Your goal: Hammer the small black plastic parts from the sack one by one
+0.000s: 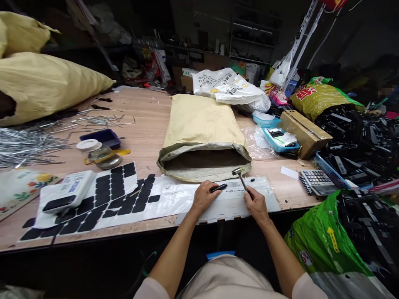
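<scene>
My left hand [204,196] is closed on a small black elongated part [220,187] whose exact kind I cannot make out. In my right hand [257,204] is a small hammer [243,181], gripped by its handle, its head raised toward the sack. Both hands are over a pale, worn work sheet [230,205] at the table's front edge. A tiny black piece [252,180] lies on the sheet near the hammer. Just beyond, a yellow woven sack [202,120] lies with its dark mouth toward me; its inside is too dark to see.
Left are metal rods [28,145], a glass jar [104,157], a white box [71,189] and black adhesive pads [118,187]. Right are a calculator [318,182], a cardboard box [304,133], blue baskets [280,143] and a green bag [324,232] of black parts.
</scene>
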Tool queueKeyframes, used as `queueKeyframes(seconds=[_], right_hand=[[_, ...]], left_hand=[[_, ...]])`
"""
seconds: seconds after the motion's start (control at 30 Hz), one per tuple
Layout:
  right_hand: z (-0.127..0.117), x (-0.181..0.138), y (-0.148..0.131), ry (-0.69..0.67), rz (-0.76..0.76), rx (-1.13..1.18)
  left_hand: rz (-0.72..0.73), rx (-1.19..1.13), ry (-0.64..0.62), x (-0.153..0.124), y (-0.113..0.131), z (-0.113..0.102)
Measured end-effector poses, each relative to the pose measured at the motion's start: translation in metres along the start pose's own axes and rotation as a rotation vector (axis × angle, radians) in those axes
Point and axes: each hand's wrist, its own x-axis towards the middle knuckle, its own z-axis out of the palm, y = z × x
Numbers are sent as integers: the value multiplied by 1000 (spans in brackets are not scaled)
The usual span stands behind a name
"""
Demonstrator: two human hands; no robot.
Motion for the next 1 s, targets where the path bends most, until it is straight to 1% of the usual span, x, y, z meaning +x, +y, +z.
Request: queueKeyframes(seconds=[0.1,0.17,0.3,0.43,0.5,0.67,0.83,0.93,1.0], right_hand=[[4,-11,-10,-43,-198,-172],[6,-16,-18,-89,-259,-271],[10,-21,-27,-124,-286,-421],[12,-22,-27,-164,-279,-531],[11,-21,-27,-152,-263,-533],[6,-17,-28,-71,-253,-482],[5,-20,-20,-105,-225,-503],[4,-16,-14,-97,-181,-425],[1,-6,-12,-68,-130,-333]], left_hand=[[-13,-15,2,0,2,-1],[-24,-26,-1,-1,3,-2],[-44,-46,-5,0,4,-2],[-54,-48,6,0,3,-2],[-57,-44,4,0,4,-2],[-41,-39,8,0,5,-2],[-41,-50,13,0,4,-2],[-36,-44,12,0,5,-2],[-40,-34,8,-1,5,-3]])
